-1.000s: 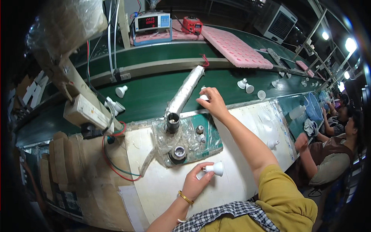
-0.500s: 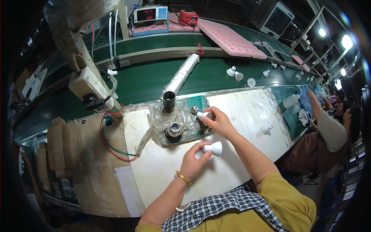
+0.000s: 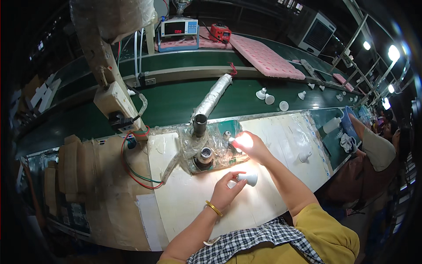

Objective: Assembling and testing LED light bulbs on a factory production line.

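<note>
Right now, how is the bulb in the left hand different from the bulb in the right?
The right bulb glows brightly, but the left bulb is unlit. The right bulb is farther from the person's body than the left bulb. Fingers partly cover the right bulb, while the left bulb's wide end sticks out. Both have their narrow ends pointing left.

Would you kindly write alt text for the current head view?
A bulb glows in a person's right grip at a plastic-wrapped fixture; the left grip holds another bulb over a white worktop. More bulbs lie on a green conveyor.
</note>
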The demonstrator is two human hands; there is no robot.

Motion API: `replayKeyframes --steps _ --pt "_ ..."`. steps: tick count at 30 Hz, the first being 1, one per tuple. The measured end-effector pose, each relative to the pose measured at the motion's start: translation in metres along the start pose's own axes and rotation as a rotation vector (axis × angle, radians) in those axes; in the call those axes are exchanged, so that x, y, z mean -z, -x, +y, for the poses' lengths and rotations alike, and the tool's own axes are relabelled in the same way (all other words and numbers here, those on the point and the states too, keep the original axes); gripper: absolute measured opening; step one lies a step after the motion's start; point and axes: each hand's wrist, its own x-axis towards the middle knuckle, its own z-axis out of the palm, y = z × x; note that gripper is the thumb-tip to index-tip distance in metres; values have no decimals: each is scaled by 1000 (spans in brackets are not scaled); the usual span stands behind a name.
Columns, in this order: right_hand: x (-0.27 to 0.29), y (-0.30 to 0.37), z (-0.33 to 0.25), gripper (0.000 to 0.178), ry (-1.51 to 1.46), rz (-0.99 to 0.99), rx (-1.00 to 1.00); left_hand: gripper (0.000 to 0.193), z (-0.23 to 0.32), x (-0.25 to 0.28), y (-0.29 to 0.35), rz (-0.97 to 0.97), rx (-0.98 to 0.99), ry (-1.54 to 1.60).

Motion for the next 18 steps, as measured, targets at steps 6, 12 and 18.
replayKeyframes --steps 6,12,18 --pt "-3 -7 23 49 47 -37 -26 32 -6 0 4 3 27 15" --pt "15 -13 -7 43 22 -212 -22 31 0 -5 -2 -7 -43 36" --pt "-20 -82 -48 52 -408 -179 190 31 6 3 -3 -9 36 80"
